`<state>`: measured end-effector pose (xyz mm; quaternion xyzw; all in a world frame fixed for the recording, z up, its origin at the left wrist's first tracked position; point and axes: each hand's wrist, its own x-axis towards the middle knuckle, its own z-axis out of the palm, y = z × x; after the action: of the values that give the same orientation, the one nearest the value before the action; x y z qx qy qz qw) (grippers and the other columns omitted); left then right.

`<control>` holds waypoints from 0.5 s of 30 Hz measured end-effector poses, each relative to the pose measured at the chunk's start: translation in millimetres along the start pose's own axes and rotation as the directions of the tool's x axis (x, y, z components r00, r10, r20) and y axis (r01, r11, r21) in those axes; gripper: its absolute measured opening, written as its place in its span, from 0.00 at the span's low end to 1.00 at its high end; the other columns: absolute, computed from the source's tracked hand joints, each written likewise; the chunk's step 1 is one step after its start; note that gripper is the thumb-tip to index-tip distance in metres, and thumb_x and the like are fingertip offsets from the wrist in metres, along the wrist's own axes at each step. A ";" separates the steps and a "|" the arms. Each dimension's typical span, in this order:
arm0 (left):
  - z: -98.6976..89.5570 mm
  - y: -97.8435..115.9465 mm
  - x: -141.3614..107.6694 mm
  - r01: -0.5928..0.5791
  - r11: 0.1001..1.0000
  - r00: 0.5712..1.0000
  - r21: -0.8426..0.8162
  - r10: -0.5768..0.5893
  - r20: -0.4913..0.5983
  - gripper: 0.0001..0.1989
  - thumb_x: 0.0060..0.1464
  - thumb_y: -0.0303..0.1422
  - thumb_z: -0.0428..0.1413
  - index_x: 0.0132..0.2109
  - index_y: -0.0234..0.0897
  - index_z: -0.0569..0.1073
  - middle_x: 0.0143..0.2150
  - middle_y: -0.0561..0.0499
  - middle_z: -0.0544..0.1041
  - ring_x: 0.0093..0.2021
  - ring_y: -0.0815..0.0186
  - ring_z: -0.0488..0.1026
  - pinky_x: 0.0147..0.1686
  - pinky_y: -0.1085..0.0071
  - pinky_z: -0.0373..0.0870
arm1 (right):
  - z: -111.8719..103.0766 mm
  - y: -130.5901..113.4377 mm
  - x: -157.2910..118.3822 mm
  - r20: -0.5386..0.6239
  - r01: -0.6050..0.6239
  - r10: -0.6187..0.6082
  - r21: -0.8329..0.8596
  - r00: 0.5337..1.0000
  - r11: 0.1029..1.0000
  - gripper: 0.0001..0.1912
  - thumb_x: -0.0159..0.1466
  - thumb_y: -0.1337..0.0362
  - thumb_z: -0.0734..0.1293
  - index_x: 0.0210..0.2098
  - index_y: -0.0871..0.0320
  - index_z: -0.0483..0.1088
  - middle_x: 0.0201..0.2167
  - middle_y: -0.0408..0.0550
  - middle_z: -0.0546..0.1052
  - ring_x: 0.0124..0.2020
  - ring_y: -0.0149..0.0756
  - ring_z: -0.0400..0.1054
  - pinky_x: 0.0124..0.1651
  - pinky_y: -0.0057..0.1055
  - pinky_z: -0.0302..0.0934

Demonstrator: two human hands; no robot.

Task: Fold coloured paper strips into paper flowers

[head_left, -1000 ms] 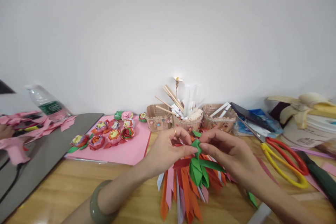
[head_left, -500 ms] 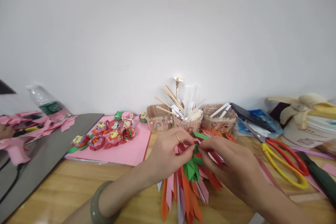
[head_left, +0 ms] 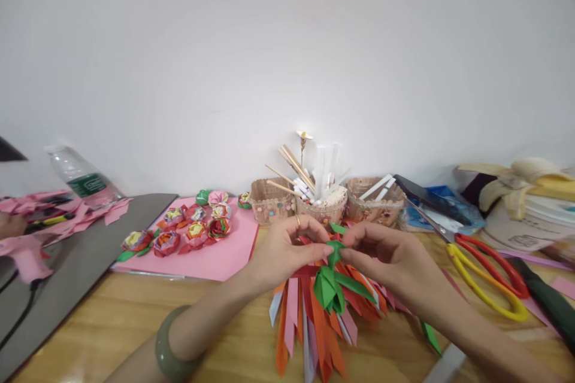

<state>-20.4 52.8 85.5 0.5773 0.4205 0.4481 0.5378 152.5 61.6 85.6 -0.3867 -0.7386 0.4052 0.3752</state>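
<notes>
My left hand [head_left: 287, 251] and my right hand [head_left: 389, 263] meet over the wooden table [head_left: 117, 323], both pinching a folded green paper strip [head_left: 333, 275] between fingertips. The strip's folded loops hang below my fingers. Under it lies a fan of orange, red, pink and white paper strips [head_left: 314, 323]. A ring is on my left hand and a green bangle [head_left: 173, 347] on that wrist.
Finished paper roses [head_left: 188, 227] sit on a pink sheet [head_left: 224, 257] at left. Small baskets with sticks [head_left: 309, 197] stand behind my hands. Red and yellow scissors [head_left: 485, 275] lie at right, bananas [head_left: 525, 185] beyond. A water bottle [head_left: 81, 179] and pink glue gun [head_left: 24, 254] are far left.
My hands pressed together lower over the strips half a second ago, then rose and drew slightly apart again, the green strip still pinched between them.
</notes>
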 end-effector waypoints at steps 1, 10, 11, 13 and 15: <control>0.7 -1.1 -0.7 -0.022 0.999 1.000 0.024 0.022 -0.014 0.06 0.43 0.31 0.59 0.27 0.35 0.68 0.23 0.55 0.70 0.23 0.71 0.67 0.25 0.73 0.63 | 0.9 0.4 -0.8 -0.016 0.034 -0.034 -0.053 0.999 0.998 0.06 0.57 0.63 0.64 0.25 0.55 0.68 0.22 0.42 0.74 0.24 0.32 0.68 0.27 0.27 0.62; 0.9 -7.3 -2.2 -0.162 0.978 0.979 0.130 0.176 -0.105 0.03 0.47 0.29 0.57 0.28 0.35 0.71 0.27 0.53 0.73 0.28 0.70 0.69 0.29 0.72 0.65 | 0.2 3.2 -2.2 -0.001 0.037 -0.037 -0.144 0.999 0.989 0.07 0.59 0.64 0.62 0.26 0.56 0.69 0.23 0.42 0.75 0.25 0.32 0.68 0.28 0.26 0.61; 0.0 -6.5 -1.2 -0.113 0.990 0.989 0.085 0.121 -0.090 0.03 0.45 0.29 0.58 0.28 0.35 0.70 0.27 0.53 0.73 0.28 0.70 0.70 0.29 0.72 0.65 | -0.2 3.7 -1.7 0.001 0.031 -0.031 -0.140 1.000 0.990 0.07 0.59 0.64 0.62 0.25 0.56 0.69 0.23 0.42 0.74 0.25 0.32 0.68 0.28 0.26 0.60; -2.0 -4.8 1.2 -0.024 0.999 0.999 0.023 0.025 -0.046 0.05 0.42 0.29 0.60 0.29 0.34 0.71 0.27 0.54 0.73 0.28 0.70 0.70 0.30 0.72 0.66 | -0.7 4.2 -1.3 -0.010 0.025 -0.026 -0.129 1.000 0.991 0.08 0.59 0.64 0.62 0.25 0.56 0.68 0.21 0.41 0.73 0.24 0.31 0.66 0.27 0.25 0.59; -3.9 -3.6 3.3 0.033 0.999 0.999 -0.010 -0.033 -0.019 0.07 0.39 0.28 0.61 0.28 0.34 0.71 0.27 0.54 0.73 0.28 0.71 0.70 0.32 0.71 0.66 | -1.3 4.1 -1.2 -0.013 0.011 -0.012 -0.101 1.000 0.995 0.07 0.58 0.64 0.63 0.24 0.57 0.68 0.21 0.41 0.73 0.24 0.31 0.66 0.27 0.25 0.59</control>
<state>-23.5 57.2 82.1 0.5631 0.4329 0.4467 0.5440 155.1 62.5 82.1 -0.4037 -0.7577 0.3627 0.3625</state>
